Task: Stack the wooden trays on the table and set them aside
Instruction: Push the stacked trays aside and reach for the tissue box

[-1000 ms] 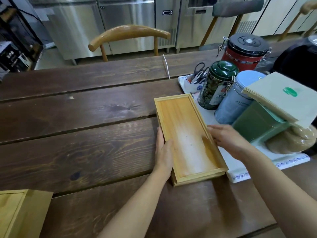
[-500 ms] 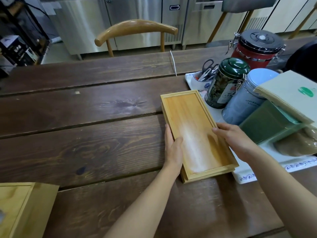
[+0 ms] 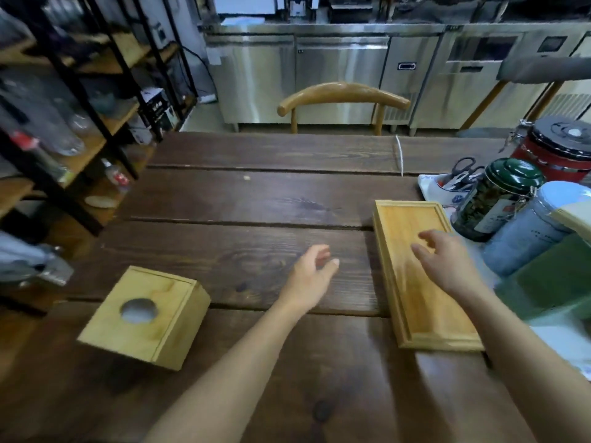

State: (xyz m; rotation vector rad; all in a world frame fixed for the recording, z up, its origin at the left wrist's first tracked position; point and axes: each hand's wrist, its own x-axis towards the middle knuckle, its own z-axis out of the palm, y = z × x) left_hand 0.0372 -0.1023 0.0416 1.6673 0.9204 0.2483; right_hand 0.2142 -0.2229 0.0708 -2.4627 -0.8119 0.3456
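Observation:
A long light wooden tray stack [image 3: 412, 302] lies on the dark plank table [image 3: 243, 203], at the right, with its open side up. My right hand [image 3: 443, 263] hovers above the tray's middle, fingers spread and empty. My left hand [image 3: 311, 276] is over bare table to the left of the tray, fingers loosely apart, holding nothing. How many trays make up the stack is hard to tell.
A light wooden box with a round hole [image 3: 144, 316] sits at the front left. Jars crowd the right edge: a green tin [image 3: 499, 199], a pale blue canister [image 3: 534, 228], a red canister [image 3: 556, 148]. A chair back [image 3: 343, 97] stands beyond the table, shelving [image 3: 64, 123] to the left.
Both hands have let go of the tray's long sides and lifted off it; the left has moved leftward. The view has swung left, bringing the holed box into sight.

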